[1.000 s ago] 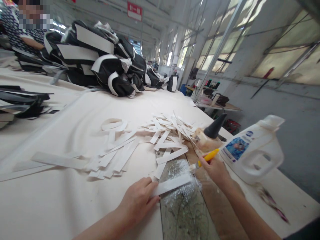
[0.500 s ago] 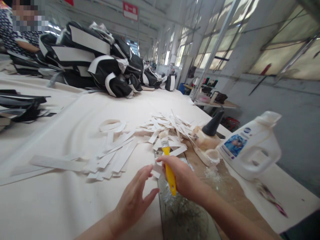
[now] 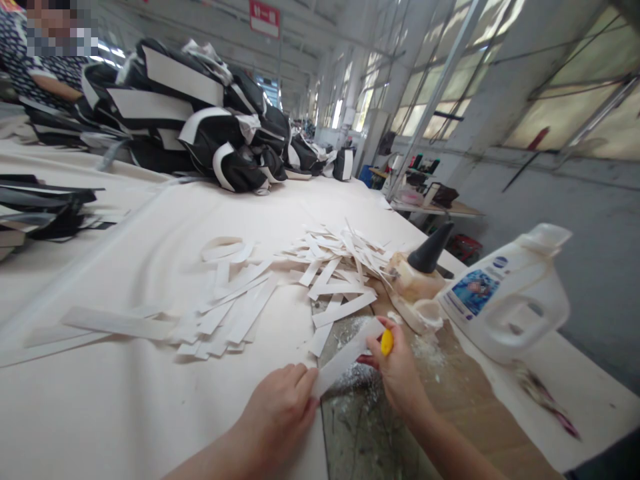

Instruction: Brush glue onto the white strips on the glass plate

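A white strip stretches between my two hands over a stained dark board. My left hand pinches its lower left end. At the upper right end, the fingers of my right hand grip the strip and also hold the yellow-handled brush; only its yellow handle end shows, and the bristles are hidden. Beyond my hands lies a loose heap of white strips. More strips are spread to the left of the board.
A white jug stands at the right, beside a glue-stained container with a black cone. Black and white pieces are piled at the back left. A person is behind them. Brown cardboard lies right of the board.
My left hand has closed on the strip's end. My right hand has moved right and turned, gripping the strip's other end, and the brush's yellow handle now points toward the camera.
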